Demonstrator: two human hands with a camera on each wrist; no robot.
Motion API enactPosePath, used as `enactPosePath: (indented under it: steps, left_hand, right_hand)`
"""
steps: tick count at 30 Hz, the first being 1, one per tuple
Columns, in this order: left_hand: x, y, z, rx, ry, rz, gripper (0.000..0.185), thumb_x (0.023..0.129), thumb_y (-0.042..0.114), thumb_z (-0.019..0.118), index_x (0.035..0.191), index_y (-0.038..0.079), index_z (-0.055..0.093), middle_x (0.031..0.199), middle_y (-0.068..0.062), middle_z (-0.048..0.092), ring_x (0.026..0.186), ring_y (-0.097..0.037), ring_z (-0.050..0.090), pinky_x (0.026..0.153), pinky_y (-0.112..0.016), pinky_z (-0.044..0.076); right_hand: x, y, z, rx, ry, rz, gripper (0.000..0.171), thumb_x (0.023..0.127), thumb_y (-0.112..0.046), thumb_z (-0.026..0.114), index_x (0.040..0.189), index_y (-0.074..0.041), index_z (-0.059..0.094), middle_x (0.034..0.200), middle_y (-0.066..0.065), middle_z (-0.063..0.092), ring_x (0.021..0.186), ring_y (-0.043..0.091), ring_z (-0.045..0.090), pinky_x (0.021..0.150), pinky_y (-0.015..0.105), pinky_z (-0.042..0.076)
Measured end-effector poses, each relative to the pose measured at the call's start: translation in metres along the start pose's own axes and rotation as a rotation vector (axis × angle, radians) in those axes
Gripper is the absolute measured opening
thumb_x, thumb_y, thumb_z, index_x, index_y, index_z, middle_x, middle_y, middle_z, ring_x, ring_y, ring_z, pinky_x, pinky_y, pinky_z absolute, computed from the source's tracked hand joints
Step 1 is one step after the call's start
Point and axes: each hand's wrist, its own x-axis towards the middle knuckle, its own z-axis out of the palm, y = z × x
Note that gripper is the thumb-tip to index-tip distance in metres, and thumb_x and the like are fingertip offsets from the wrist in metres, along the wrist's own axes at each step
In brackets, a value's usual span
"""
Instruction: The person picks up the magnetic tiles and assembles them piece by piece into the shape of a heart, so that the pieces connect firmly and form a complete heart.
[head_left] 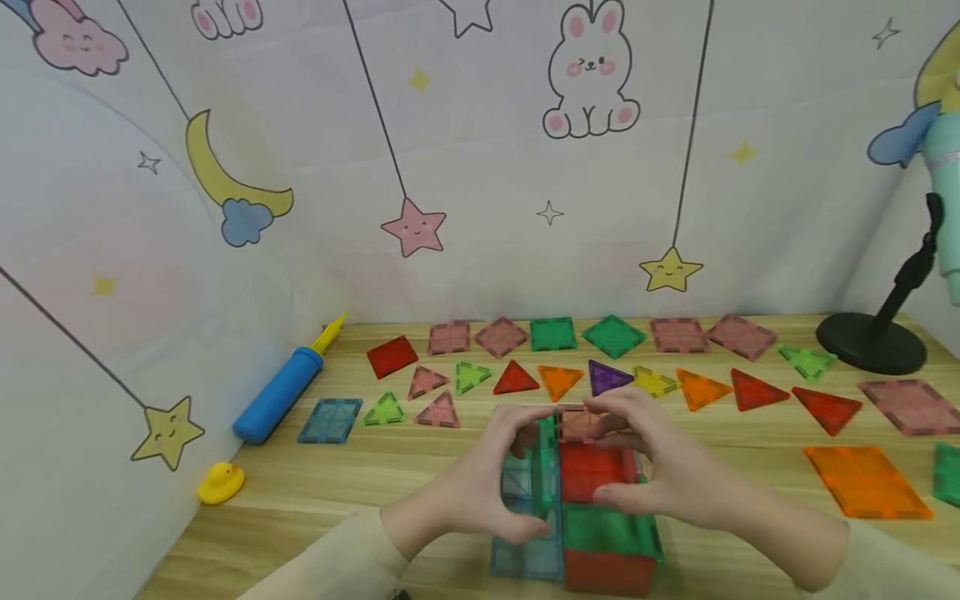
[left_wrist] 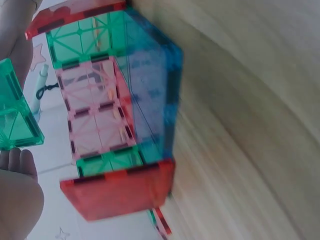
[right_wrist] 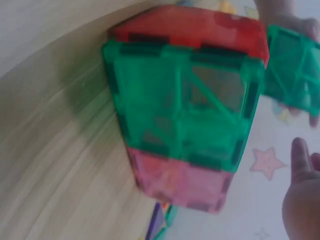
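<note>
We see a box of see-through plastic tiles [head_left: 592,517] on the wooden desk [head_left: 360,483], near its front edge at about 6 o'clock. The box is made of flat square tiles, shiny and smooth, in red, green, blue and pink, with little dark bars along their edges. Our left hand [head_left: 487,479] is curled around a green square tile [head_left: 546,467] that stands up on its edge in the middle of the box top, with the thumb low and the fingers over the top. Our right hand [head_left: 652,467] is curled over the far right part of the box, with the fingertips touching a pink tile [head_left: 577,425] and the thumb on the red top. We cannot tell how tight either grip is. In the wrist views the box sides look like colored windows with crossed lines inside. Toward 12 o'clock, loose tiles lie flat in rows: pink and green squares, and red, orange, purple and yellow triangles [head_left: 607,377]. At about 10 o'clock lie a smooth blue pump with a yellow tip [head_left: 281,392] and a small yellow rubber duck [head_left: 221,483]. At 2 o'clock stands a round black stand [head_left: 870,342].
</note>
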Motion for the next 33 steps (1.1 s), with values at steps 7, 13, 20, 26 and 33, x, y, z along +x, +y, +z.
enactPosePath:
  steps: [7,13,20,26,33]
  left_hand:
    - [-0.025,-0.007,-0.016,0.032,-0.025,-0.073,0.085,0.068,0.016,0.076,0.138,0.015,0.028,0.111,-0.001,0.034,0.094,-0.022,0.039,0.081,-0.030,0.040]
    - [-0.037,-0.013,-0.019,0.136,-0.070,-0.073,0.088,0.067,0.023,0.077,0.139,0.016,0.027,0.115,0.001,0.036,0.100,-0.020,0.039,0.087,-0.031,0.040]
    - [-0.049,-0.019,-0.019,0.277,-0.131,-0.043,0.087,0.068,0.026,0.078,0.139,0.013,0.028,0.124,-0.006,0.036,0.106,-0.018,0.038,0.089,-0.034,0.042]
    - [-0.054,-0.016,-0.016,0.532,-0.183,-0.017,0.088,0.064,0.039,0.079,0.134,0.009,0.037,0.128,-0.003,0.039,0.113,-0.015,0.035,0.095,-0.033,0.038]
    - [-0.061,-0.020,-0.014,0.676,-0.161,0.011,0.086,0.062,0.049,0.079,0.130,0.009,0.042,0.129,-0.002,0.036,0.114,-0.016,0.034,0.095,-0.035,0.034]
  right_hand:
    - [-0.010,0.011,-0.017,-0.047,0.057,0.037,0.065,0.082,0.001,0.070,0.137,-0.002,0.036,0.126,0.011,0.036,0.106,0.007,0.050,0.087,0.021,0.046]
    - [-0.015,0.018,-0.026,-0.112,0.093,0.042,0.064,0.081,0.002,0.070,0.136,-0.001,0.038,0.123,0.009,0.038,0.105,0.010,0.053,0.086,0.017,0.045]
    - [-0.014,0.023,-0.029,-0.184,0.096,0.101,0.062,0.082,-0.005,0.071,0.136,-0.002,0.040,0.123,0.009,0.040,0.104,0.005,0.050,0.086,0.019,0.046]
    - [-0.015,0.026,-0.031,-0.191,0.100,0.136,0.058,0.084,-0.007,0.070,0.135,-0.001,0.041,0.124,0.008,0.038,0.104,0.004,0.049,0.087,0.017,0.044]
    - [-0.015,0.029,-0.031,-0.215,0.096,0.158,0.057,0.085,-0.008,0.069,0.134,-0.001,0.042,0.124,0.008,0.039,0.104,0.004,0.049,0.087,0.015,0.043]
